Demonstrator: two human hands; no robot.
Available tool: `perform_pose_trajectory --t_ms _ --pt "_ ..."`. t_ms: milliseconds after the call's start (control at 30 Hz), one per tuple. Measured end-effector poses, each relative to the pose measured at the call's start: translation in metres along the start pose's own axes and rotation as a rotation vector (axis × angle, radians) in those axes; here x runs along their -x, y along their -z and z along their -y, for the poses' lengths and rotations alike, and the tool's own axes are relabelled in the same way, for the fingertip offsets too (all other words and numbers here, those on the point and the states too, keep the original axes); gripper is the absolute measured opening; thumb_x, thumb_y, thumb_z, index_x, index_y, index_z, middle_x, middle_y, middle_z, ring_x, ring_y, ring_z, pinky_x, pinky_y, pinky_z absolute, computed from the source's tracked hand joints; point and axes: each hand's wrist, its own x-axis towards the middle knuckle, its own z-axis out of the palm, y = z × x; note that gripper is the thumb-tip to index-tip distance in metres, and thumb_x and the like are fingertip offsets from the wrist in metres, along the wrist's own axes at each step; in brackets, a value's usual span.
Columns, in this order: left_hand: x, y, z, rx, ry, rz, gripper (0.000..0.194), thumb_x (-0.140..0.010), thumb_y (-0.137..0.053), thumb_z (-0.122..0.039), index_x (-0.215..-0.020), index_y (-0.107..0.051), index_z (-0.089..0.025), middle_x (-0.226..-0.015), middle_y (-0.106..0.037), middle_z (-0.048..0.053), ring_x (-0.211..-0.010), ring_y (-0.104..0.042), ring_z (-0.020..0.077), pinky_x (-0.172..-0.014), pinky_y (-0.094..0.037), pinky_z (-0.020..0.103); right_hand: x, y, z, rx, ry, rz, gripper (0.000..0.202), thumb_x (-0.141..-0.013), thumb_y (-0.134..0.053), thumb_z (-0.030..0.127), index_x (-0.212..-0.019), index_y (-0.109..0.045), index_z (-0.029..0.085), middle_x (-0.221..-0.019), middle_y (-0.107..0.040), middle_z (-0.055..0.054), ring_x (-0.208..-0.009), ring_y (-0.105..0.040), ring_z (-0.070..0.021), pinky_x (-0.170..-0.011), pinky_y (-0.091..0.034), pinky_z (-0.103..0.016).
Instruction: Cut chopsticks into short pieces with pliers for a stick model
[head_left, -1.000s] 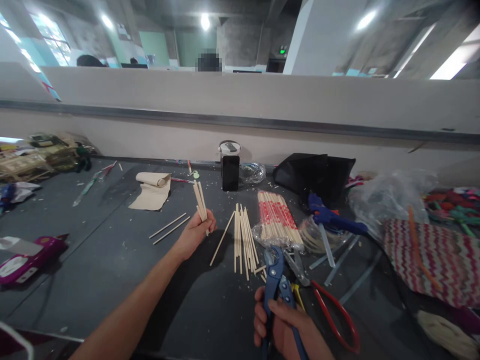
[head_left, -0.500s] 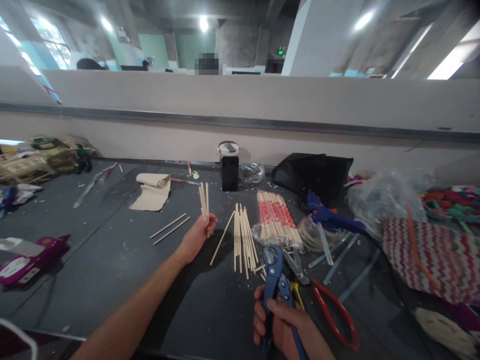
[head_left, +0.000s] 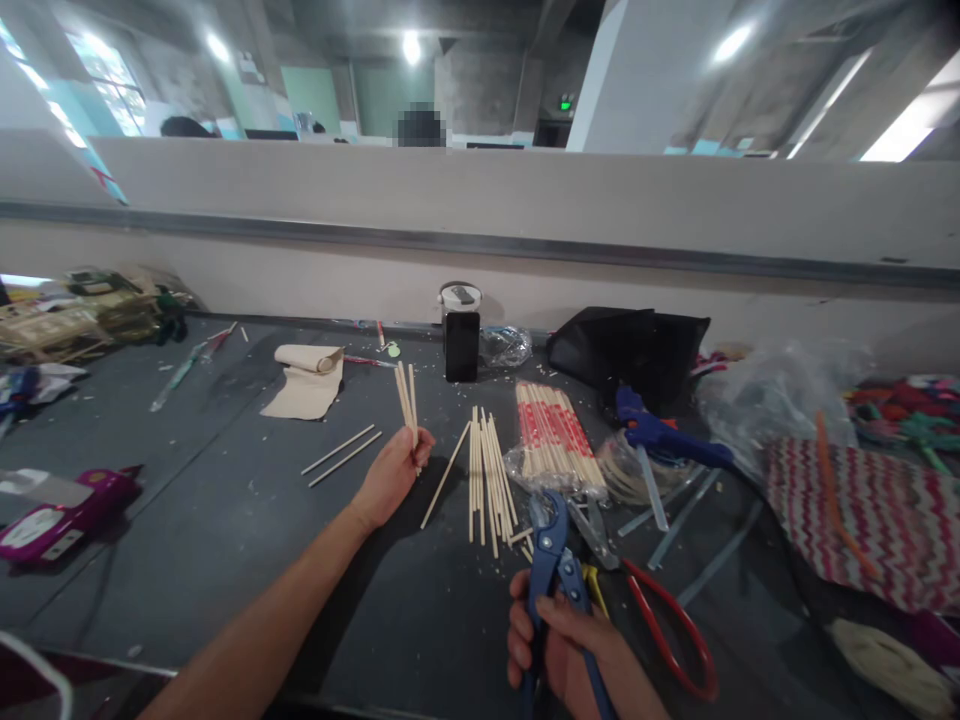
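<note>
My left hand (head_left: pixel 397 465) is closed around a few thin wooden sticks (head_left: pixel 407 395), which point up and away from me. In my right hand (head_left: pixel 559 635) is a blue pipe cutter (head_left: pixel 551 540), gripped by its handles with the jaw end facing forward. Between the two hands lies a loose row of several wooden sticks (head_left: pixel 487 480), with a single stick (head_left: pixel 445 475) slanting beside it. Two more sticks (head_left: pixel 341 457) rest to the left of my left hand. Behind the cutter sits a clear packet of chopsticks with red wrapping (head_left: pixel 555 435).
Red-handled pliers (head_left: pixel 675 630) lie right of the cutter, near clear glue sticks (head_left: pixel 682 525) and a blue glue gun (head_left: pixel 667 435). A phone (head_left: pixel 461 347) stands at the back. Rolled tan cloth (head_left: pixel 307 380) and a magenta glue gun-like device (head_left: pixel 71 515) are on the left.
The sticks in my left hand have tilted slightly to the left. Both hands keep their hold, and the whole view has shifted a little.
</note>
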Motion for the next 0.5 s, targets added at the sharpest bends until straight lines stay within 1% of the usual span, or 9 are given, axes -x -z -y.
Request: perform_pose_trajectory --t_ms 100,200,300,400,500 --pt "-0.0001 -0.0004 -0.0014 -0.002 -0.013 0.024 0.031 -0.089 -0.042 -0.044 -0.076 -0.054 -0.018 -0.067 -0.039 -0.002 -0.063 -0.036 0.0114 -0.064 -0.035 0.023 0.0005 -0.0008 0.0006 0.004 -0.005 -0.004 0.024 -0.077 -0.064 0.032 -0.094 -0.058 0.016 -0.069 -0.054 -0.001 -0.061 -0.054 -0.0154 -0.060 -0.047 -0.036" --pt "0.0002 -0.0019 -0.0036 -0.022 -0.012 0.012 0.031 -0.087 -0.046 -0.047 -0.075 -0.049 -0.019 -0.066 -0.039 -0.003 -0.063 -0.039 0.0106 -0.069 -0.039 0.024 0.0008 -0.0010 0.0007 0.009 -0.004 -0.003 0.026 -0.077 -0.065 0.034 -0.094 -0.058 0.016 -0.070 -0.054 -0.001 -0.061 -0.053 -0.0151 -0.060 -0.048 -0.036" --pt "0.0015 -0.0030 -0.0040 -0.106 -0.024 0.010 0.033 -0.086 -0.045 -0.049 -0.072 -0.044 -0.020 -0.066 -0.039 -0.004 -0.064 -0.039 0.0105 -0.073 -0.041 0.026 0.0005 -0.0003 0.0004 0.015 0.000 0.001 0.027 -0.077 -0.065 0.035 -0.094 -0.058 0.016 -0.070 -0.053 -0.001 -0.061 -0.053 -0.0148 -0.060 -0.048 -0.036" --pt "0.0039 -0.0018 -0.0018 -0.218 -0.045 0.016 0.035 -0.085 -0.046 -0.052 -0.072 -0.044 -0.020 -0.067 -0.040 -0.003 -0.063 -0.038 0.0111 -0.069 -0.040 0.026 0.0000 0.0003 0.0001 0.026 0.000 -0.003 0.027 -0.076 -0.066 0.036 -0.093 -0.058 0.016 -0.069 -0.053 -0.001 -0.060 -0.052 -0.0145 -0.059 -0.047 -0.036" --pt "0.0056 0.0008 0.0014 -0.298 -0.059 0.010 0.033 -0.083 -0.050 -0.051 -0.076 -0.047 -0.019 -0.066 -0.042 -0.003 -0.063 -0.038 0.0114 -0.065 -0.038 0.025 -0.0001 -0.0003 -0.0007 0.034 -0.001 -0.011 0.028 -0.075 -0.067 0.036 -0.093 -0.058 0.016 -0.069 -0.053 -0.001 -0.061 -0.053 -0.0146 -0.060 -0.047 -0.036"
